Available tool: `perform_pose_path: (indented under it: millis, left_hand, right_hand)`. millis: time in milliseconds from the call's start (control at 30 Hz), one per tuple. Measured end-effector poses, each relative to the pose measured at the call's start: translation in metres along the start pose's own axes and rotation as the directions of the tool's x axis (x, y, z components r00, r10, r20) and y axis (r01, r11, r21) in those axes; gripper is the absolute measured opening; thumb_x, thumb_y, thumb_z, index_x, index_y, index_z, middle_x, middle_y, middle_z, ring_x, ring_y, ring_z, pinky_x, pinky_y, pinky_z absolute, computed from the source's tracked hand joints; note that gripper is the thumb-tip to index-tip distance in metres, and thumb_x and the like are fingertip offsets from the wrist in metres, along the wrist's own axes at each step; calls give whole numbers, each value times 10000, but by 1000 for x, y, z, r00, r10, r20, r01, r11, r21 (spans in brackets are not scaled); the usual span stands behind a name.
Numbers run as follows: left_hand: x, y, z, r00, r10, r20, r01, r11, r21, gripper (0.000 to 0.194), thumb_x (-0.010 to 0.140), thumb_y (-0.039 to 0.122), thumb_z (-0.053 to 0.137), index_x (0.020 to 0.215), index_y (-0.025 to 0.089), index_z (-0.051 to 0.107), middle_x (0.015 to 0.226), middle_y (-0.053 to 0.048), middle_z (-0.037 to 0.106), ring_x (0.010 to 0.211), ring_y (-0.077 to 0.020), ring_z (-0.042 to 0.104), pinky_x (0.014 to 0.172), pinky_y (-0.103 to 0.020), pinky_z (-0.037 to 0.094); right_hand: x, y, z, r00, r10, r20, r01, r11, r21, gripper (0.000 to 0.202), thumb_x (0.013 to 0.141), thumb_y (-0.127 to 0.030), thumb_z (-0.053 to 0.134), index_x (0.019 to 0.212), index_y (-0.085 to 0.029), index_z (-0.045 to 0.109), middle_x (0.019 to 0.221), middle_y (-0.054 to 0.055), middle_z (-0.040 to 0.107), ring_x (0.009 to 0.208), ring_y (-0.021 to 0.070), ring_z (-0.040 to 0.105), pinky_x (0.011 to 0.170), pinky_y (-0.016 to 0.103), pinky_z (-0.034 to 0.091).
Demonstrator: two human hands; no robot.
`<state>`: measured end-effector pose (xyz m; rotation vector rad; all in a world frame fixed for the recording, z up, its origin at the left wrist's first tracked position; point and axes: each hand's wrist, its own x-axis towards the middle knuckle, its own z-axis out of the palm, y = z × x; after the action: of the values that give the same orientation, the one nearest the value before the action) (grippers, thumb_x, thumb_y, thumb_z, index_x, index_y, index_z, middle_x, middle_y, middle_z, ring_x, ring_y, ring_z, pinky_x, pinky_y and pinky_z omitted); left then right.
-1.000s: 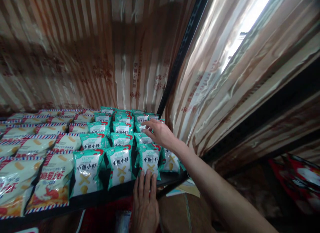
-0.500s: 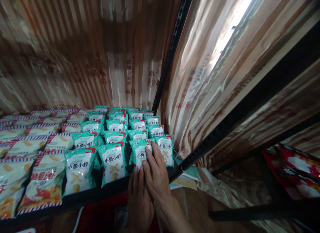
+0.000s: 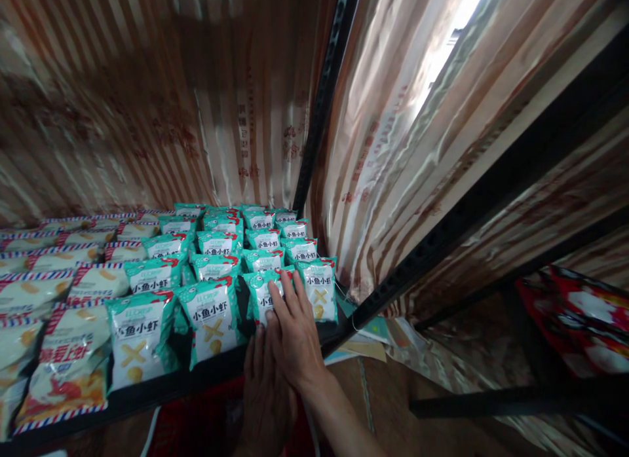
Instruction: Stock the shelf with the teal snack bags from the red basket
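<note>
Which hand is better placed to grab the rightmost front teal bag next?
Right, I'd say: the right hand lies over the neighbouring teal bag, closer to the rightmost bag. The left hand sits lower and farther left.

Striped, creased sheeting (image 3: pixel 236 116) with reddish print covers the walls; bright light enters through a gap (image 3: pixel 445 51) at upper right. Dark perforated metal posts and bars (image 3: pixel 422 244) cross the frame's centre and right.
</note>
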<state>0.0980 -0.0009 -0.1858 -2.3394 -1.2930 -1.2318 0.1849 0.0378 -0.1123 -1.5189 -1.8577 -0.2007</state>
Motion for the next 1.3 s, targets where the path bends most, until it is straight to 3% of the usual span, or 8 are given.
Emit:
perform_pose_path:
  millis: [167, 333, 667, 967, 1167, 1300]
  left_hand:
    - [-2, -2, 0, 1000, 12, -5, -13, 999, -46, 632, 849, 148, 385, 1455, 101, 211, 1536, -162, 209, 1381, -338, 261, 1072, -480, 311]
    - [-4, -3, 4, 1000, -4, -27, 3, 999, -44, 611, 865, 199, 377, 1451, 111, 230, 1530, -158, 231, 1383, -328, 260, 1081, -486, 296]
    - [1, -3, 1, 1000, 8, 20, -8, 1000, 6, 634, 840, 190, 394, 1449, 109, 236, 1512, -165, 275, 1381, -320, 271, 1060, -467, 350]
    - [2, -3, 2, 1000, 19, -12, -18, 999, 28, 623, 868, 225, 372, 1455, 97, 208, 1513, -156, 277, 1378, -289, 285, 1092, -435, 296]
    - [0, -3, 5, 1000, 8, -29, -8, 1000, 21, 591, 887, 262, 385, 1440, 93, 261, 1499, -164, 304, 1367, -300, 303, 1097, -440, 289]
    - [-6, -3, 11, 1000, 10, -11, -9, 999, 51, 589, 851, 281, 476, 1402, 114, 356, 1449, -163, 391, 1357, -323, 317, 1079, -464, 324]
  right_hand:
    - [2, 0, 2, 1000, -12, 14, 12, 1000, -8, 463, 890, -122, 419, 1349, -164, 461, 1504, 121, 312, 1432, 275, 117, 1075, 532, 354]
    - [5, 1, 2, 1000, 5, 23, -5, 1000, -10, 459, 886, -127, 421, 1340, -172, 476, 1502, 117, 318, 1426, 270, 154, 1074, 516, 364]
    - [6, 2, 6, 1000, -2, 29, 3, 1000, -18, 470, 879, -114, 425, 1346, -154, 469, 1505, 125, 308, 1429, 275, 134, 1072, 522, 373]
    - [6, 3, 10, 999, -32, -4, 31, 999, -29, 454, 886, -97, 412, 1336, -108, 473, 1486, 164, 331, 1430, 275, 122, 1073, 506, 378]
    - [5, 1, 8, 999, -27, -33, 27, 1000, -3, 483, 879, -94, 423, 1354, -176, 461, 1493, 124, 333, 1422, 271, 170, 1061, 511, 390]
    - [5, -3, -2, 991, -46, -124, 50, 998, 31, 532, 891, -104, 419, 1408, -223, 384, 1522, 103, 275, 1413, 278, 209, 1061, 533, 378]
